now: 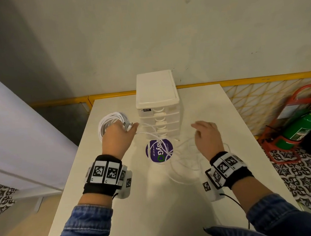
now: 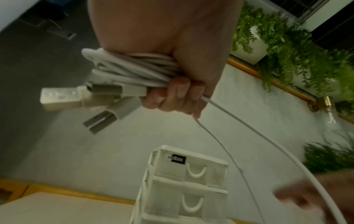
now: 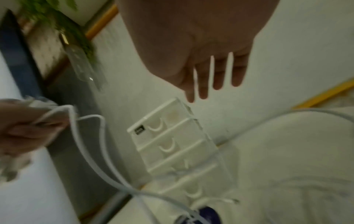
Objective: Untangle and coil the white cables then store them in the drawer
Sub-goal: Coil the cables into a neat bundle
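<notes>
Mid-coiling: left hand point(image 1: 115, 137) clutched the coil point(image 1: 110, 121) beside the drawer unit point(image 1: 157, 106) (all shut); right hand point(image 1: 207, 138) hovered slack, empty, due to gather the loose cable point(image 1: 182, 164) off the counter point(image 1: 225, 112).

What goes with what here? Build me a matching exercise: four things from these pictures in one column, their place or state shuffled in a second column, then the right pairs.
Column one:
1. coiled white cables
2. loose white cable
3. right hand
4. purple round sticker

Column two:
A. stuck on the table in front of the drawer unit
B. open above the table, fingers straight, holding nothing
C. gripped in the left hand
D. sprawled on the table, not yet coiled

Pairs: 1-C, 2-D, 3-B, 4-A
</notes>
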Demonstrator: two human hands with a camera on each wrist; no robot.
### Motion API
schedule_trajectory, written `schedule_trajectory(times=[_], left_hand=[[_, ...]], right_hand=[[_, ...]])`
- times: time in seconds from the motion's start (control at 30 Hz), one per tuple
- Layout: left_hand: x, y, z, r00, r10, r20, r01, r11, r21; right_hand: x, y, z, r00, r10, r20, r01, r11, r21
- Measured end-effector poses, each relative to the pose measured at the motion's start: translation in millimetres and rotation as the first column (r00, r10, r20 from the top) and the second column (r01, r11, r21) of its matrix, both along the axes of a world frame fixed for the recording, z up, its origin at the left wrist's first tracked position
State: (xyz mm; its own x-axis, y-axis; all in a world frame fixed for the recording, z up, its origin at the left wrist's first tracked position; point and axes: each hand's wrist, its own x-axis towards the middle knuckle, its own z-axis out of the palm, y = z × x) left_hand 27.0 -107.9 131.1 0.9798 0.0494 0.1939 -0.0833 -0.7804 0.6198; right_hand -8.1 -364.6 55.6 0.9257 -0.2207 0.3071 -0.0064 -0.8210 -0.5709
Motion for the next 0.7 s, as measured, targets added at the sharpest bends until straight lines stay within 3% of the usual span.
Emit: schedule_trajectory(times=[0.03,0.07,0.1,0.17,0.23,0.33,0.4,0.43,0.53,0.6,0.7], left_hand=[[-1,-5,-1,1.0,-0.016,-0.02,0.016,1.0,0.004],[-2,-10,-1,0.999,-0.033,-0.036,0.033,0.999,0.004],[-3,-15,0,0.998,-0.047,-0.041,0.047,0.999,0.003],[-5,-21,2,0.997,-0.064,-0.04,0.064,0.998,-0.007],[-5,-21,4,0.996,-0.075,-0.042,0.074,0.997,-0.014],[-2,-9,1,0.992,-0.095,-0.081,0.095,0.995,-0.015],[-4,-1,2,0.967,-0.189,-0.171,0.177,0.981,-0.082],[-9,1,4,0.924,-0.273,-0.266,0.242,0.959,-0.146],[-25,-2,4,0.679,-0.491,-0.545,0.364,0.871,-0.331],[-33,-11,-4,0.59,-0.563,-0.579,0.403,0.827,-0.393],[-42,-26,-6,0.529,-0.676,-0.513,0.415,0.733,-0.539]], right_hand=[[0,10,11,0.993,0.089,0.076,-0.095,0.993,0.075],[-2,22,23,0.977,0.206,0.055,-0.213,0.959,0.186],[-4,35,33,0.938,0.343,-0.039,-0.316,0.897,0.31],[-8,57,43,0.827,0.527,-0.194,-0.378,0.778,0.503],[-9,69,39,0.801,0.57,-0.182,-0.382,0.721,0.579],[-10,63,39,0.848,0.508,-0.152,-0.296,0.692,0.658],[-11,49,42,0.86,0.489,-0.144,-0.268,0.674,0.689],[-12,43,44,0.858,0.495,-0.139,-0.274,0.67,0.69],[-9,30,47,0.877,0.47,-0.104,-0.281,0.676,0.681],[-2,30,45,0.914,0.406,-0.015,-0.288,0.672,0.682],[6,33,43,0.934,0.342,0.101,-0.319,0.673,0.667]])
